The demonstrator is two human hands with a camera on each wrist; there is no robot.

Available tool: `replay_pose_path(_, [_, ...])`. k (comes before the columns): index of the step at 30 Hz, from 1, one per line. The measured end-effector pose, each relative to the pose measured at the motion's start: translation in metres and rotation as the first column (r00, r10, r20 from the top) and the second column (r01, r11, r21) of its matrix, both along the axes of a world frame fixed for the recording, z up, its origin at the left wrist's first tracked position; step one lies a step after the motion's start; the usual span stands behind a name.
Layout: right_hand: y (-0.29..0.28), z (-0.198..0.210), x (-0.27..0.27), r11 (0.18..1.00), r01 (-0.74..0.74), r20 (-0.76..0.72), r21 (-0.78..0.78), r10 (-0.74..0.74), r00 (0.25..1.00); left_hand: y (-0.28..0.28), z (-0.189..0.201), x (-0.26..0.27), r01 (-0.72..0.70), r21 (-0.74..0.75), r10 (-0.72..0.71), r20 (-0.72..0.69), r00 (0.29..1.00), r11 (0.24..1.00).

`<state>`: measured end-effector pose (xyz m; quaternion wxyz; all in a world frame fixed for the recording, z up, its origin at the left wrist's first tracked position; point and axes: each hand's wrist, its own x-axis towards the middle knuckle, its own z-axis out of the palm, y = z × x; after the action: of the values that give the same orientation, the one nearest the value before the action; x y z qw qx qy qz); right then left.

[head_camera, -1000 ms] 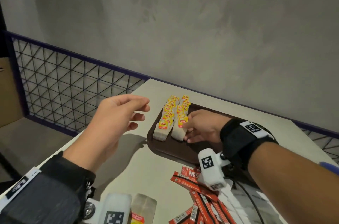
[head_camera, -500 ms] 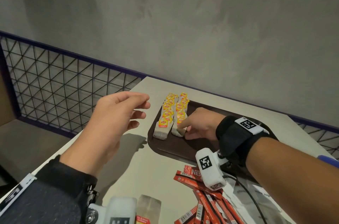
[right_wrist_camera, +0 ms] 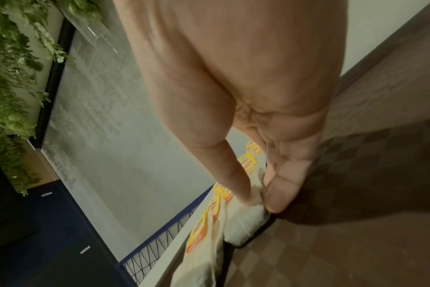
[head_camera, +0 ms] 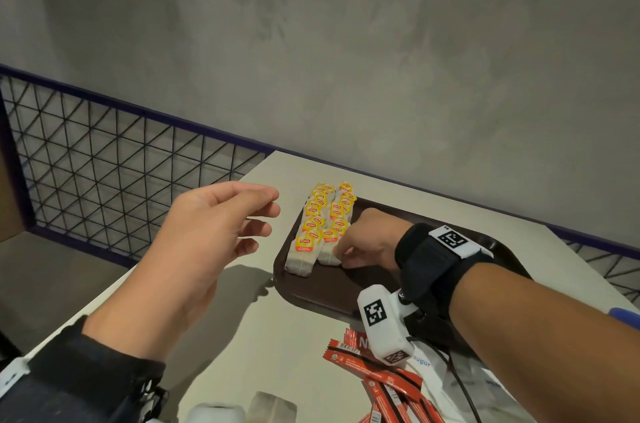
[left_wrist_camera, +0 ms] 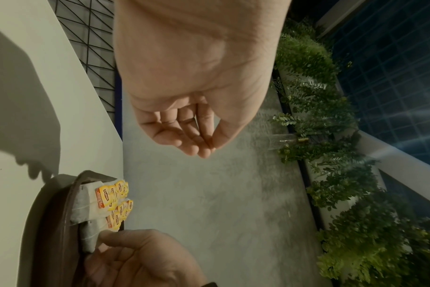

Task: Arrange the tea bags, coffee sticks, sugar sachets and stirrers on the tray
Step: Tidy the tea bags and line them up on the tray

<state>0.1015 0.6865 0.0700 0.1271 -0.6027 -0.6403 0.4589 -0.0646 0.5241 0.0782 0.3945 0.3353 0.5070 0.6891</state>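
Two rows of yellow-tagged tea bags (head_camera: 313, 232) lie along the left end of the dark brown tray (head_camera: 311, 294). My right hand (head_camera: 341, 254) rests on the tray, and its curled thumb and fingers pinch the nearest tea bag (head_camera: 327, 254) of the right row. The right wrist view shows the thumb (right_wrist_camera: 241, 186) pressed on that white bag (right_wrist_camera: 246, 215). Left of the tray hovers my left hand (head_camera: 265, 218), fingers loosely bent and holding nothing. The left wrist view shows the left hand (left_wrist_camera: 197, 147) empty above the tea bags (left_wrist_camera: 106, 202).
Red coffee sticks (head_camera: 381, 384) lie in a loose pile on the table in front of the tray, with white sugar sachets (head_camera: 436, 374) beside them. One loose tea bag (head_camera: 273, 407) sits at the bottom edge. A wire-mesh railing (head_camera: 121, 180) borders the table's left side.
My right hand has slid to the near end of the right row and its fingers have curled onto the last tea bag. The left hand has hardly moved.
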Motion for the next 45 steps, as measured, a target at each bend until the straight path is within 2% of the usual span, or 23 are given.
replay_pose_path(12, [0.012,0.002,0.009,0.981,0.126,-0.167,-0.148,-0.150,0.974,-0.002,0.003,-0.001,-0.002,0.028,0.001,0.025,1.000,1.000])
replay_pose_path(15, [0.006,0.003,0.010,0.982,0.094,-0.187,-0.162,-0.124,0.974,-0.002,0.004,-0.001,-0.001,0.035,0.000,0.027,1.000,0.999])
replay_pose_path(21, [-0.006,0.005,0.005,1.000,-0.026,0.035,-0.003,0.026,0.999,-0.003,0.004,0.000,-0.017,0.037,0.016,0.032,0.999,0.999])
replay_pose_path(31, [-0.015,0.002,-0.001,1.000,-0.008,-0.002,0.011,0.008,1.000,-0.004,0.007,0.002,-0.025,0.021,0.024,0.058,0.998,0.999])
replay_pose_path(36, [-0.004,0.013,0.000,0.999,0.000,0.052,-0.041,0.003,0.999,-0.004,0.009,0.003,-0.021,0.027,0.019,0.066,0.998,0.999])
replay_pose_path(38, [0.011,0.027,0.004,0.996,0.067,-0.001,-0.057,-0.067,0.998,-0.003,0.008,0.001,-0.021,0.024,0.020,0.067,0.998,0.999])
replay_pose_path(40, [0.028,0.037,0.010,0.984,0.171,-0.119,-0.042,-0.175,0.977,-0.002,0.006,-0.001,-0.023,0.028,0.021,0.072,0.997,0.999])
replay_pose_path(42, [0.045,0.036,0.015,0.971,0.237,-0.200,-0.016,-0.235,0.951,-0.001,0.005,-0.002,-0.023,0.041,0.020,0.079,0.997,0.999])
replay_pose_path(45, [0.057,0.020,0.015,0.977,0.203,-0.189,-0.070,-0.213,0.959,0.001,0.005,-0.004,-0.012,0.068,0.008,0.073,0.997,0.998])
